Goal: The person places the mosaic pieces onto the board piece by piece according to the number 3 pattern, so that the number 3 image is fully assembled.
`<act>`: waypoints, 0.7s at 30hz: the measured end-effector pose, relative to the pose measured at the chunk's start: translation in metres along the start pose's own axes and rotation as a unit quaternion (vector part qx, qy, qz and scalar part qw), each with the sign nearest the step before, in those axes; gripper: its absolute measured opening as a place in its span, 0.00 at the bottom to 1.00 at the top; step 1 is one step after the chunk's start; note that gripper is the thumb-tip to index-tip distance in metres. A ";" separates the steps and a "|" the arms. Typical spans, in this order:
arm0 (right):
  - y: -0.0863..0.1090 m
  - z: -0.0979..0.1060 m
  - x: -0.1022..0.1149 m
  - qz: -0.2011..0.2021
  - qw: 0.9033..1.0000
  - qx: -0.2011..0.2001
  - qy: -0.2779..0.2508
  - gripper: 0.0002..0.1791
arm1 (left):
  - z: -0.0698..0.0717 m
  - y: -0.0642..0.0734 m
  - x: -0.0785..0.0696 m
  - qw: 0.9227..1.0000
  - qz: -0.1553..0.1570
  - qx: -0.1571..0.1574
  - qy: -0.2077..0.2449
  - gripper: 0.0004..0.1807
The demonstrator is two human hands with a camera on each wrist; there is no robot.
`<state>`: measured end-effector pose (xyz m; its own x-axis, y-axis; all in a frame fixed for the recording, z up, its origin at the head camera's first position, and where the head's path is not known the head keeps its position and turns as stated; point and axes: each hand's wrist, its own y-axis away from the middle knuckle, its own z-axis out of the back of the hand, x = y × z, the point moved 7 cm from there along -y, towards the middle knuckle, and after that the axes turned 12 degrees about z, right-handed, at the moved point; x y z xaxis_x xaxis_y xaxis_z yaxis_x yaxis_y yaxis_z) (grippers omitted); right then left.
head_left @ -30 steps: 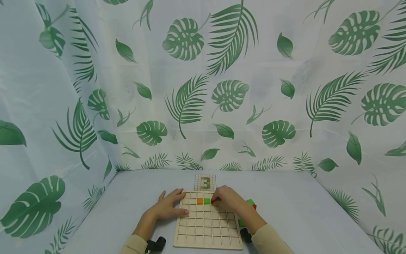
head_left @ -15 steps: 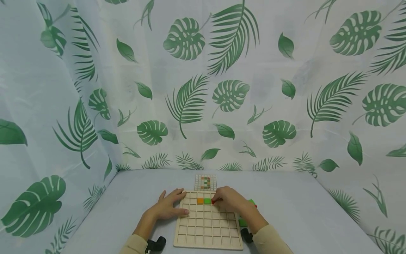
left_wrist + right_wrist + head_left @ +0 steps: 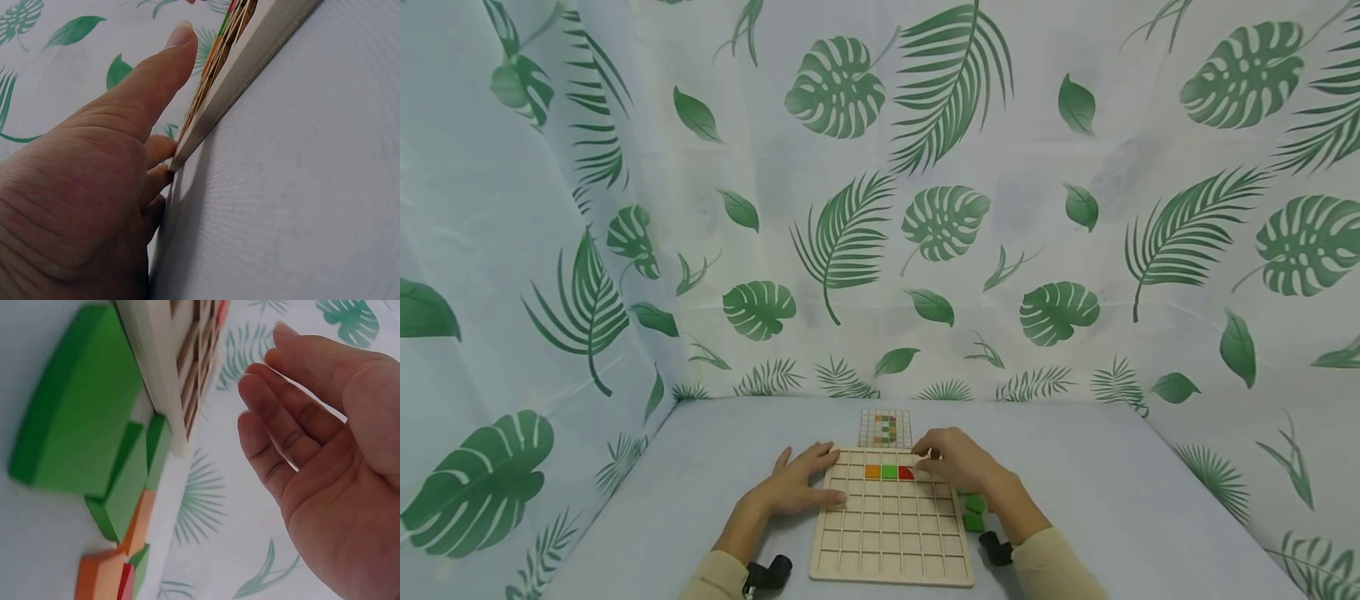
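A wooden grid board [image 3: 891, 533] lies on the table. In one of its upper rows, an orange square block [image 3: 872, 472], a green square block [image 3: 890, 472] and a red block with a rounded corner [image 3: 906, 473] sit side by side. My left hand [image 3: 801, 485] rests at the board's left edge, fingers spread, with fingertips at the rim in the left wrist view. Over the board's upper right, just right of the red block, my right hand [image 3: 961, 462] has loosely bent fingers. Nothing is held in its fingers in the right wrist view.
Loose green blocks [image 3: 78, 406] lie along the board's right side, with an orange block [image 3: 100, 575] and a red block [image 3: 126, 581] beyond. A printed pattern card [image 3: 885, 427] lies behind the board. A leaf-print curtain [image 3: 865, 250] surrounds the table.
My right hand has let go of the red block, lifting up and slightly right. The red block now shows fully in its cell. My left hand stays in place.
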<state>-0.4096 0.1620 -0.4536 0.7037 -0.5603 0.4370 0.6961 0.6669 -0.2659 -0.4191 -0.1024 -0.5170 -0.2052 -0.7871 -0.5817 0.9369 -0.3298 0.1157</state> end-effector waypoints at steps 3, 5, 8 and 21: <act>0.003 0.005 -0.005 -0.017 1.000 -0.007 -0.005 0.14 | 0.000 0.000 -0.001 1.000 -0.004 -0.002 0.001 0.50; 0.004 0.006 -0.008 -0.028 1.000 -0.012 -0.004 0.14 | 0.001 0.000 -0.001 1.000 -0.007 -0.003 0.000 0.50; 0.005 0.008 -0.011 -0.046 0.999 -0.014 -0.003 0.14 | 0.001 0.001 -0.003 1.000 -0.011 -0.006 -0.002 0.50; 0.019 0.025 -0.032 -0.094 0.995 -0.019 0.010 0.15 | 0.001 0.001 -0.002 1.000 -0.010 -0.010 -0.007 0.49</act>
<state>-0.4223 0.2051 -0.4510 0.5631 -0.6837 0.4641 0.8202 0.5308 -0.2132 -0.4177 -0.1018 -0.5144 -0.2275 -0.7877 -0.5726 0.9381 -0.3350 0.0880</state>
